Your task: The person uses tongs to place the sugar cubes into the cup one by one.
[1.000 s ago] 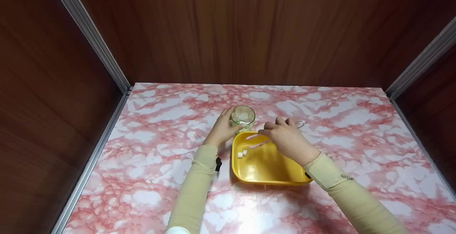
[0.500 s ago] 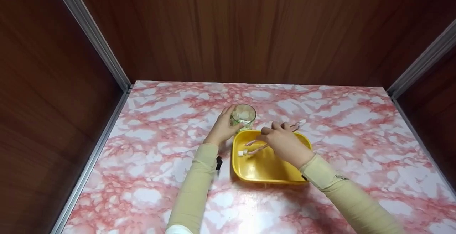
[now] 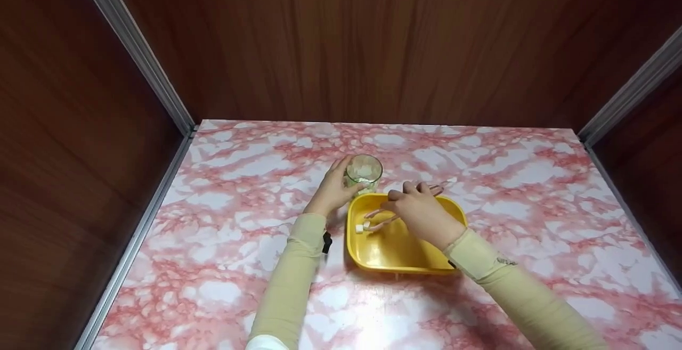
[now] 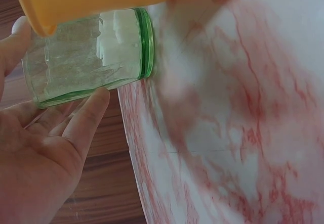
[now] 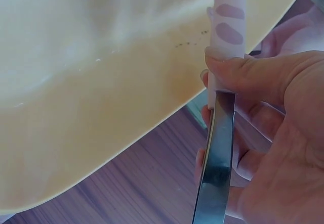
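Note:
My left hand (image 3: 331,194) holds a greenish drinking glass (image 3: 364,170), thumb on one side and fingers on the other. White pieces (image 4: 114,37) lie at the glass's bottom in the left wrist view. Over a yellow plastic basin (image 3: 405,257), my right hand (image 3: 426,216) pinches a pair of tongs (image 5: 217,148) with metal arms and pink patterned tips. Inside the basin, near its left wall, sit two small white cubes, one (image 3: 359,228) beside the other (image 3: 366,224). The lower tong tip is right at the second cube; whether it touches cannot be told.
The table (image 3: 240,206) has a red and white marbled top. Brown wood-grain panels (image 3: 341,46) enclose its back and sides, with grey metal strips (image 3: 144,57) at the corners. The glass stands just behind the basin's far left corner.
My right hand has moved slightly left and toward me, lowering the tongs' tips to the cubes. The left hand stays at the glass.

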A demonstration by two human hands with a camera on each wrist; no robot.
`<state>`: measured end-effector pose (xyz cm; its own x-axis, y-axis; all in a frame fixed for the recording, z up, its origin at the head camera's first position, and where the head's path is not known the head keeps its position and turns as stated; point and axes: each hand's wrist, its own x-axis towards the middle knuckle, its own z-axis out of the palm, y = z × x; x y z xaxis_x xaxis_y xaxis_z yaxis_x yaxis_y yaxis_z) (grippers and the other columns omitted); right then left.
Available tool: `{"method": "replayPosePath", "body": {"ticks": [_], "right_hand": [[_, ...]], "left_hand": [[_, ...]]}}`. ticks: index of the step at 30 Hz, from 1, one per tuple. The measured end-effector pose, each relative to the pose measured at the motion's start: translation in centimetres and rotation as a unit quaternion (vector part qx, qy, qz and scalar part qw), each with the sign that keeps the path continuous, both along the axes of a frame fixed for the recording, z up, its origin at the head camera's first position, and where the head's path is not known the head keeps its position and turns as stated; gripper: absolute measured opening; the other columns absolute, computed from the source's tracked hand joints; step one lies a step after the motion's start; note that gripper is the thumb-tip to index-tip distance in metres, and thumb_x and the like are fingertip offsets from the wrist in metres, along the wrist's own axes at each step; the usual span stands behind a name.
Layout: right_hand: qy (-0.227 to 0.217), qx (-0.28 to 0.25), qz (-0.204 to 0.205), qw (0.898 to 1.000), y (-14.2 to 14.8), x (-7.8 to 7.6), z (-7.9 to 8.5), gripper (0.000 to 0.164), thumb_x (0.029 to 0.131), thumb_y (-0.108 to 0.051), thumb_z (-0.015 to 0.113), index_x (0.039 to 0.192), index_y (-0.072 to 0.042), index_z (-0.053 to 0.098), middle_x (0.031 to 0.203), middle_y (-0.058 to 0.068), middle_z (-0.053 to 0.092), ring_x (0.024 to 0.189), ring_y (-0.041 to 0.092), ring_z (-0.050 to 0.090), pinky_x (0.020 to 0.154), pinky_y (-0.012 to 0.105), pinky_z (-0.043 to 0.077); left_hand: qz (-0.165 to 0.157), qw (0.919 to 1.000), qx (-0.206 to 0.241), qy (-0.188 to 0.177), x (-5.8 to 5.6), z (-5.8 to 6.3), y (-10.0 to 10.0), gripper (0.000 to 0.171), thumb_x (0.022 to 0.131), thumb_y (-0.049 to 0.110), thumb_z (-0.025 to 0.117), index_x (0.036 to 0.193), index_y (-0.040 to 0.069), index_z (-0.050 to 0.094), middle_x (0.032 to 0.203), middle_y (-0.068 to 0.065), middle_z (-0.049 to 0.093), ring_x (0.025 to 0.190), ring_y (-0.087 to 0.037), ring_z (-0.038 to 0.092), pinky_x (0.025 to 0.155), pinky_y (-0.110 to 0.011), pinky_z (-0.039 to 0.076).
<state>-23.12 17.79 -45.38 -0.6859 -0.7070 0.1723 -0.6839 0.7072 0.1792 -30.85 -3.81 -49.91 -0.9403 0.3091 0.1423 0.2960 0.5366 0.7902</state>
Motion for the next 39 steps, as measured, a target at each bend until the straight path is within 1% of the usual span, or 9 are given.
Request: {"method": "replayPosePath", "body": {"ticks": [4, 9, 14, 20, 27, 33, 39], "right_hand": [[0.003, 0.004, 0.003, 1.0, -0.21, -0.11, 0.0, 0.042, 0.071, 0.005, 0.077, 0.103, -0.022, 0.073, 0.094, 0.002, 0.063, 0.083, 0.03, 0.053, 0.07, 0.048, 0.04], [-0.006, 0.002, 0.003, 1.0, -0.42, -0.28, -0.06, 0.044, 0.071, 0.007, 0.076, 0.104, -0.022, 0.073, 0.096, 0.002, 0.063, 0.085, 0.031, 0.053, 0.072, 0.049, 0.039], [-0.011, -0.003, 0.004, 1.0, -0.56, -0.41, -0.05, 0.045, 0.07, 0.007, 0.076, 0.105, -0.021, 0.073, 0.098, 0.002, 0.063, 0.086, 0.03, 0.051, 0.074, 0.05, 0.038], [-0.008, 0.002, 0.008, 1.0, -0.8, -0.37, -0.16, 0.042, 0.071, 0.004, 0.077, 0.104, -0.02, 0.073, 0.097, 0.002, 0.063, 0.085, 0.03, 0.052, 0.074, 0.051, 0.038], [-0.006, 0.006, -0.003, 1.0, -1.02, -0.35, -0.57, 0.036, 0.074, 0.001, 0.076, 0.101, -0.023, 0.074, 0.094, 0.0, 0.063, 0.083, 0.029, 0.052, 0.074, 0.051, 0.038], [-0.009, 0.008, -0.002, 1.0, -0.89, -0.24, -0.74, 0.037, 0.073, 0.001, 0.077, 0.102, -0.022, 0.074, 0.097, 0.0, 0.064, 0.085, 0.029, 0.052, 0.076, 0.052, 0.039], [-0.003, 0.009, 0.001, 1.0, -0.78, -0.09, -0.92, 0.034, 0.072, -0.002, 0.078, 0.1, -0.022, 0.075, 0.096, 0.0, 0.064, 0.084, 0.028, 0.053, 0.075, 0.052, 0.04]], "left_hand": [[0.001, 1.0, 0.004, -0.007, 0.0, 0.06, -0.09, 0.078, 0.088, 0.027, 0.071, 0.15, 0.01, 0.028, 0.151, -0.011, 0.03, 0.132, -0.026, 0.037, 0.106, -0.033, 0.036], [0.003, 1.0, 0.001, -0.005, -0.14, 0.15, -0.16, 0.077, 0.088, 0.025, 0.071, 0.15, 0.009, 0.028, 0.151, -0.013, 0.03, 0.135, -0.026, 0.034, 0.108, -0.034, 0.033], [0.004, 1.0, 0.002, -0.005, -0.25, 0.26, -0.24, 0.077, 0.088, 0.024, 0.071, 0.15, 0.008, 0.028, 0.151, -0.012, 0.03, 0.135, -0.026, 0.033, 0.109, -0.035, 0.031], [0.003, 1.0, 0.002, -0.002, -0.3, 0.21, -0.25, 0.078, 0.088, 0.024, 0.071, 0.15, 0.008, 0.028, 0.151, -0.012, 0.03, 0.136, -0.025, 0.032, 0.11, -0.034, 0.029], [-0.002, 1.0, 0.005, 0.008, -0.22, 0.15, -0.09, 0.077, 0.088, 0.024, 0.071, 0.149, 0.006, 0.029, 0.15, -0.013, 0.031, 0.134, -0.026, 0.035, 0.108, -0.033, 0.034], [-0.001, 0.9999, 0.01, 0.0, -0.15, 0.12, -0.02, 0.077, 0.088, 0.023, 0.072, 0.15, 0.008, 0.029, 0.151, -0.014, 0.029, 0.135, -0.026, 0.034, 0.108, -0.034, 0.033], [0.0, 1.0, 0.005, -0.001, -0.05, 0.05, 0.01, 0.077, 0.088, 0.025, 0.071, 0.15, 0.008, 0.029, 0.152, -0.015, 0.028, 0.136, -0.027, 0.031, 0.11, -0.035, 0.029]]}}
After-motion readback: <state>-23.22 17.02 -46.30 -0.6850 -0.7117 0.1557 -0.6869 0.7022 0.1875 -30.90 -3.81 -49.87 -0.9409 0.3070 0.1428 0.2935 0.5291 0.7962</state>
